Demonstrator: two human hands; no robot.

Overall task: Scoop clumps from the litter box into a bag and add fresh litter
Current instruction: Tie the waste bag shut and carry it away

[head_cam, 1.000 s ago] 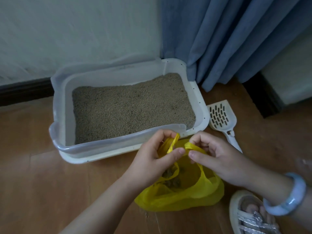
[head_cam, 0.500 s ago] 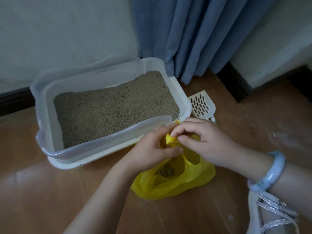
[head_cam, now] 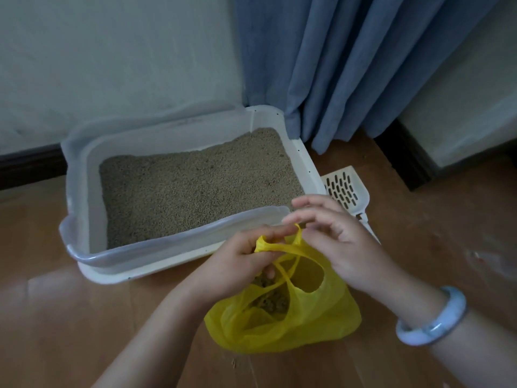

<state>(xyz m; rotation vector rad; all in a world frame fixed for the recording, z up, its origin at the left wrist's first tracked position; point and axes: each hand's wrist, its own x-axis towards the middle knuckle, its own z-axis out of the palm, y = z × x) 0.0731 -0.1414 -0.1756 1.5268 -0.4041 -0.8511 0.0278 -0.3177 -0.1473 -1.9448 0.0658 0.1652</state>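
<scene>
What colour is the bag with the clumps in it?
Yellow. The bag shows best in the head view.

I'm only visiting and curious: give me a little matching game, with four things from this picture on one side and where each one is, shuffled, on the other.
1. litter box
2. scoop
3. yellow bag
4. bracelet

A. gripped by its handles in the left hand
B. worn around the right wrist
C. against the wall, filled with tan litter
D. lying on the floor beside the litter box

Pairs: 1-C, 2-D, 3-A, 4-B.
</scene>
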